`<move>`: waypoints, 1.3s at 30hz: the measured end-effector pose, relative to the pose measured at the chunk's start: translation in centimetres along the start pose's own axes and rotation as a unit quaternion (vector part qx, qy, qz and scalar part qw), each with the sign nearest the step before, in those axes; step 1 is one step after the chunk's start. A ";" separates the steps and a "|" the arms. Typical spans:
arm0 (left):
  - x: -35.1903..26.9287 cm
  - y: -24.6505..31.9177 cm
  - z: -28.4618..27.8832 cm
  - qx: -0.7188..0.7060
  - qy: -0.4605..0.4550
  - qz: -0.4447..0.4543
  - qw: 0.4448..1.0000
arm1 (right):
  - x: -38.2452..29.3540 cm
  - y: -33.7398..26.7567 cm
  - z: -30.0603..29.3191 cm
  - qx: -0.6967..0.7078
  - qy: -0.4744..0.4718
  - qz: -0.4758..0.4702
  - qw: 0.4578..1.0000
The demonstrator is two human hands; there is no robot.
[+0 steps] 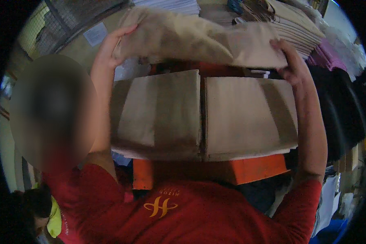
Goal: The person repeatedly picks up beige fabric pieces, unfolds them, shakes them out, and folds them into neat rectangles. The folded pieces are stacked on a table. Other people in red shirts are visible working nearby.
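Observation:
A beige folded cloth is held up between my two hands, sagging and creased along its middle. My left hand grips its left end, thumb along the near face. At the right end, my right hand pinches the cloth's edge between thumb and fingers. Below the cloth lie two stacks of similar folded beige fabric side by side, the left stack and the right stack, with a narrow dark gap between them. Their lower layers look paler at the front edge.
An orange surface supports the stacks. Folded beige cloths are piled at the back right, beside purple fabric and dark fabric. White folded sheets lie at the back. Another person is close on the left.

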State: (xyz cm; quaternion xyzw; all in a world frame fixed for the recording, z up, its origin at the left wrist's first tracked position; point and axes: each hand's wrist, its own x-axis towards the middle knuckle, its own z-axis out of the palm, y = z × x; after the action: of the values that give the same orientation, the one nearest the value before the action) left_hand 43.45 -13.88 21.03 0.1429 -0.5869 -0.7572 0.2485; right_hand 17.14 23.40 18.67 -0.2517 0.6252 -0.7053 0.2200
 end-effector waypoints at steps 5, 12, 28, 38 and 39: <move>8.8 -3.3 -0.1 0.063 -0.033 -0.063 0.996 | 11.9 4.1 -2.3 -0.012 -0.062 -0.020 0.998; 9.8 -14.8 -3.5 0.531 0.039 -0.175 0.828 | 11.5 11.8 -4.0 -0.530 -0.068 -0.002 0.846; -11.9 -0.7 6.6 0.239 -0.111 0.166 0.950 | -18.9 15.1 -8.3 -0.435 0.356 -0.267 0.783; -29.2 -12.3 5.7 0.067 0.023 0.093 0.993 | -19.3 19.9 -12.7 -0.057 0.255 -0.081 0.962; -31.5 -14.4 5.5 0.051 0.001 0.089 0.995 | -19.2 20.3 -13.2 -0.055 0.253 -0.083 0.962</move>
State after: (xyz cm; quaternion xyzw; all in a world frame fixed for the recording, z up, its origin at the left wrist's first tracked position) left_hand 63.96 10.47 6.37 0.1038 -0.6350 -0.7007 0.3081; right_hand 23.63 43.07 -4.20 -0.1281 0.6753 -0.7261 -0.0193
